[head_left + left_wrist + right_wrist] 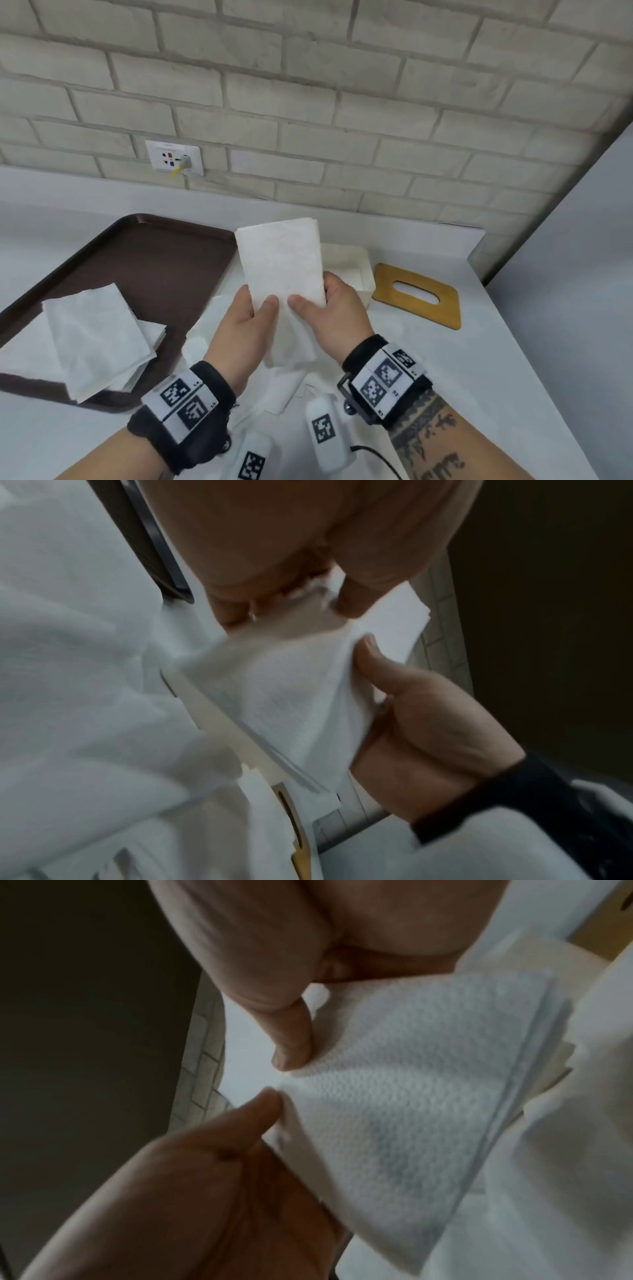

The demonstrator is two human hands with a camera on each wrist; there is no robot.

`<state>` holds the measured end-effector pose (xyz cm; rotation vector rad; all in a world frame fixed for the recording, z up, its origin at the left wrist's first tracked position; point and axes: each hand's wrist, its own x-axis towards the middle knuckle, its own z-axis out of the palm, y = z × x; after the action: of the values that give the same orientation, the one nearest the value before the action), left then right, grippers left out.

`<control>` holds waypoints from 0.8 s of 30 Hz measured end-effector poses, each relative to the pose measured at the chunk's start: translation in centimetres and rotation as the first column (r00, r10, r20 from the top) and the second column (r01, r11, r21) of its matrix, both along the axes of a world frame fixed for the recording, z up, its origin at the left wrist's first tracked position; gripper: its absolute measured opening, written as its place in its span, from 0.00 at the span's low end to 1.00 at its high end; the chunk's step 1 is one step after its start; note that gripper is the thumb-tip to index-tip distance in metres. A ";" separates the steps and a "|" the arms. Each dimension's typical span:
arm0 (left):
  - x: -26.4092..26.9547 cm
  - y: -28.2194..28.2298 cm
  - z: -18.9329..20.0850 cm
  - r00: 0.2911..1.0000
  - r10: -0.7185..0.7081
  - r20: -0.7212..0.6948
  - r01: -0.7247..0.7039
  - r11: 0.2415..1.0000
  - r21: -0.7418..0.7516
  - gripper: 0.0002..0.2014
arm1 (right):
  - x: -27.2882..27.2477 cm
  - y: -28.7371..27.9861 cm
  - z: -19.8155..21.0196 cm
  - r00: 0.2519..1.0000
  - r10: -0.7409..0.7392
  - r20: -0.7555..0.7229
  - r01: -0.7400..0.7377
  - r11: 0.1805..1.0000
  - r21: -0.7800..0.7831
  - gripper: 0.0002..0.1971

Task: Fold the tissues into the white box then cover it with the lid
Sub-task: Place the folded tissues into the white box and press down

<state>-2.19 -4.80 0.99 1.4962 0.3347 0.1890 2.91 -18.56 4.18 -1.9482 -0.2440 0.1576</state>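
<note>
A folded white tissue [284,260] stands upright above the counter, pinched at its lower end by both hands. My left hand [251,308] grips its left side with the thumb on the front. My right hand [329,301] grips the right side the same way. The wrist views show the same tissue [291,696] [411,1091] between thumb and fingers. Behind the tissue sits the open white box [356,270], mostly hidden. The wooden lid [416,294] with an oval slot lies flat to the box's right.
A dark brown tray [154,260] at the left holds a stack of unfolded tissues [99,339]. More loose tissues [284,387] lie on the white counter under my hands. A brick wall with a socket [174,157] stands behind; the counter edge runs along the right.
</note>
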 end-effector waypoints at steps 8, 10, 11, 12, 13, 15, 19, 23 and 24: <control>0.8 0.0 -0.1 1.000 0.008 -0.012 -0.006 0.995 0.097 0.04 | 0.7 0.1 -0.7 0.998 -0.036 -0.048 0.035 0.999 -0.017 0.07; 0.9 1.1 -1.0 0.999 -0.006 -0.051 0.012 0.992 0.123 0.04 | 1.9 -1.0 0.2 0.999 -0.045 -0.015 0.043 0.994 -0.097 0.07; 1.0 1.9 -1.6 0.997 0.003 -0.076 0.009 0.986 0.165 0.05 | 2.7 -1.7 0.9 0.999 -0.042 0.004 0.042 0.988 -0.149 0.07; 1.1 2.8 -2.2 0.994 0.016 -0.108 0.011 0.969 0.249 0.05 | 3.7 -2.4 2.0 0.999 -0.028 0.018 0.031 0.978 -0.206 0.06; 1.1 3.7 -2.8 0.988 0.024 -0.150 0.032 0.932 0.360 0.05 | 4.9 -3.0 3.1 0.999 -0.008 0.031 0.016 0.963 -0.269 0.06; 0.9 5.3 -4.1 0.967 -0.001 -0.255 0.141 0.835 0.532 0.07 | 7.7 -4.0 5.4 0.995 0.049 0.083 -0.012 0.915 -0.402 0.08; 0.6 6.6 -6.4 0.921 -0.041 -0.388 0.328 0.620 0.713 0.09 | 13.2 -3.6 8.1 0.968 0.241 0.072 -0.101 0.635 -0.766 0.15; 0.2 5.9 -6.6 0.879 0.039 -0.474 0.410 0.444 0.797 0.23 | 16.3 -1.2 7.7 0.932 0.344 -0.119 -0.236 0.323 -0.917 0.30; 0.1 5.9 -6.6 0.876 0.046 -0.480 0.419 0.420 0.805 0.26 | 16.8 -0.5 7.3 0.921 0.366 -0.135 -0.250 0.286 -0.925 0.30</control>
<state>-2.06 1.09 -5.60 2.6861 0.4429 -0.2307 19.76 -19.06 11.45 -3.0851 -0.7485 0.5668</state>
